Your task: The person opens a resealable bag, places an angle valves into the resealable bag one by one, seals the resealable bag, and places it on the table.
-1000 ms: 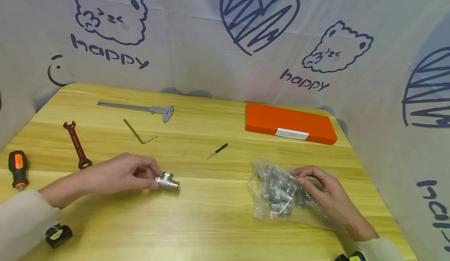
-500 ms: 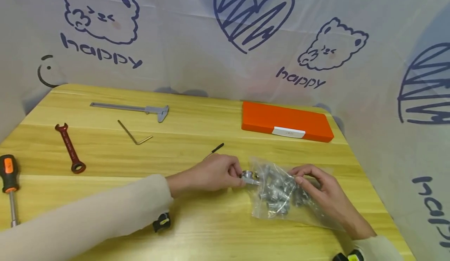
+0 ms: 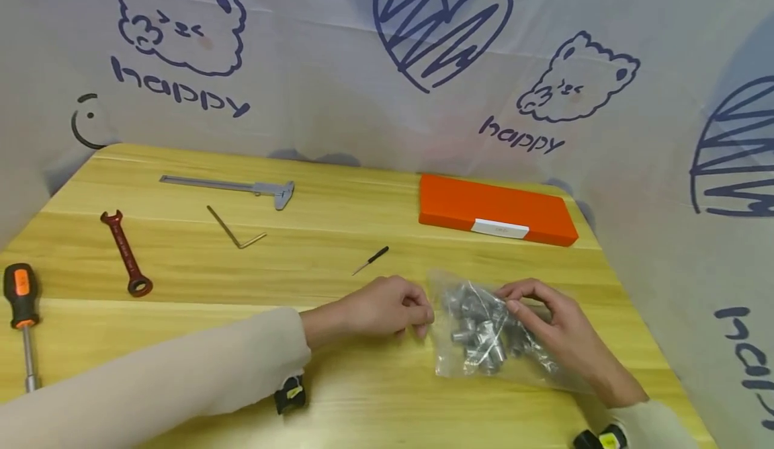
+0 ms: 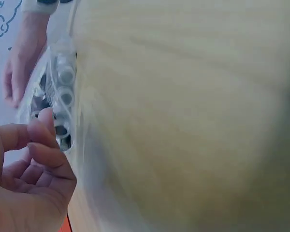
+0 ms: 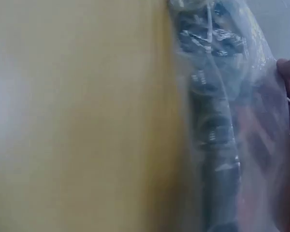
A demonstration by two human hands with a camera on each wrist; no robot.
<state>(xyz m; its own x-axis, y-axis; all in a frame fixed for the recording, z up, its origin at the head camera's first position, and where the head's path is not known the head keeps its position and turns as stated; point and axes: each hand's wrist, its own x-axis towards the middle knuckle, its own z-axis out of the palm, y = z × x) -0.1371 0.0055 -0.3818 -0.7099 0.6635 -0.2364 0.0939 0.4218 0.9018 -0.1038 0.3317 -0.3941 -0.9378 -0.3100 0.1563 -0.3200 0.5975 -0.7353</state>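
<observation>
Our left hand (image 3: 387,308) sits at the left edge of the clear bag (image 3: 490,331), near right on the table (image 3: 363,395) — fingers curled; whether they pinch anything, cannot tell. Right hand (image 3: 553,331) pinches the plastic. Keep the mouth up — bag holds metal fittings (image 3: 480,335).

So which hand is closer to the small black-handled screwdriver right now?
Left. The left hand sits just in front of the small screwdriver; the right hand is farther right, on the bag of fittings.
</observation>
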